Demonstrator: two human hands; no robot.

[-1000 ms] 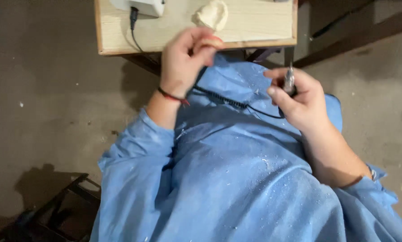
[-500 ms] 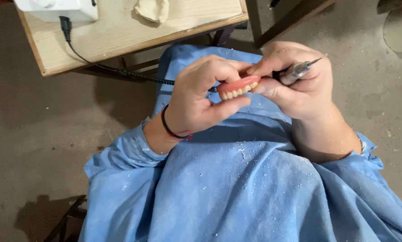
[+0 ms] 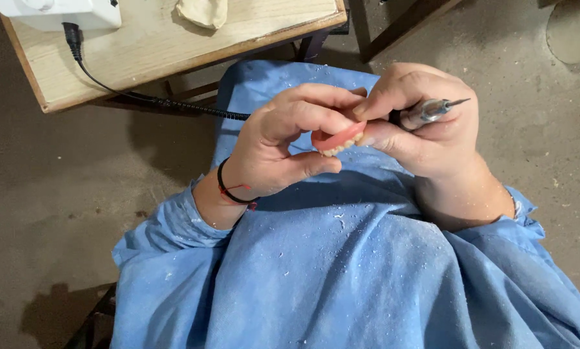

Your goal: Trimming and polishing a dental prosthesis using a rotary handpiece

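1. Blue cloth fills the near part of the view: our gown [image 3: 342, 278], dusted with pale specks, covers our lap and both sleeves.
2. Just beyond it our left hand [image 3: 283, 145] is closed on a pink denture [image 3: 337, 139], thumb under it and fingers curled over the top. A dark cord bracelet [image 3: 228, 190] sits on that wrist.
3. Our right hand [image 3: 426, 132] meets the left one at the denture, and its thumb and forefinger pinch the denture's right end, so the two hands are together around it, held above the lap.
4. The same right hand also grips a metal handpiece [image 3: 429, 111] across the palm. Its pointed tip sticks out to the right, away from the denture.
5. A black coiled cable [image 3: 167, 102] runs left from behind the hands up to the wooden table [image 3: 154, 48] at the far left.
6. On the table stand a white box [image 3: 57, 10], which the cable plugs into, and a pale plaster-like lump [image 3: 203, 11] to its right.
7. Grey, dusty floor [image 3: 57, 194] lies on both sides of us.
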